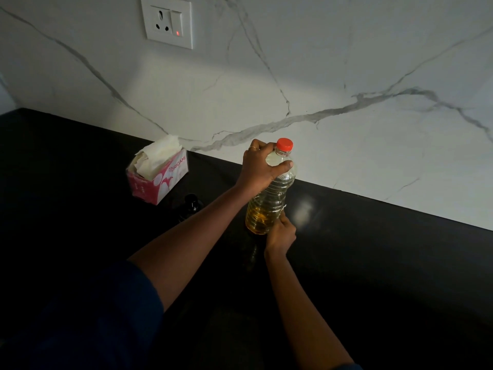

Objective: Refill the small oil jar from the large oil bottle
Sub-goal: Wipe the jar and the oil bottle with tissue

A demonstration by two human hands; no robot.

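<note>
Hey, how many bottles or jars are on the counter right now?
2. The large oil bottle stands mid-counter, left hand gripping its shoulder, right hand at its base. A small dark jar sits left of it, by the tissue box. The dim counter may hide others.

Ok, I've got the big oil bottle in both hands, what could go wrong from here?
The red cap is still on the large oil bottle, just above the gripping left hand; tipping now pours nothing. The small dark jar barely shows against the black counter in this dim light, so a pour could miss it or an arm could knock it. The tissue box stands close by; spilled oil might soak it.
</note>
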